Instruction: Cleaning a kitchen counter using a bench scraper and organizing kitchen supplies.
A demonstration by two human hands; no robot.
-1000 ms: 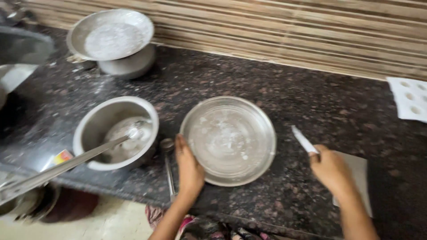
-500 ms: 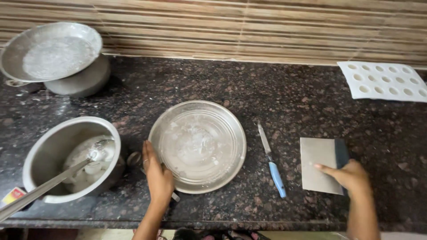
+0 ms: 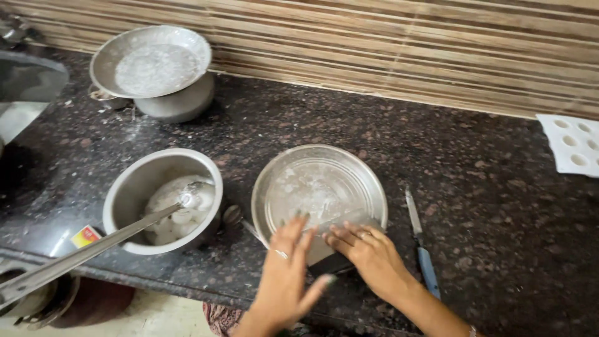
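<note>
Right hand (image 3: pixel 371 256) grasping grey card (image 3: pixel 337 240) over plate (image 3: pixel 318 190) | left hand (image 3: pixel 287 274) released | knife (image 3: pixel 421 243) tip points away

The dark speckled stone counter (image 3: pixel 486 206) carries a round steel plate (image 3: pixel 319 190), a steel pot (image 3: pixel 163 200), a blue-handled knife (image 3: pixel 422 243) and a white dimpled tray (image 3: pixel 574 145).

Head view, steep downward, close over countertop (image 3: pixel 474 162).

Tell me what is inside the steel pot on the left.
The steel pot holds pale, whitish round lumps and a long metal ladle leaning over its rim. The near wall and the ladle's bowl hide the rest.
</note>
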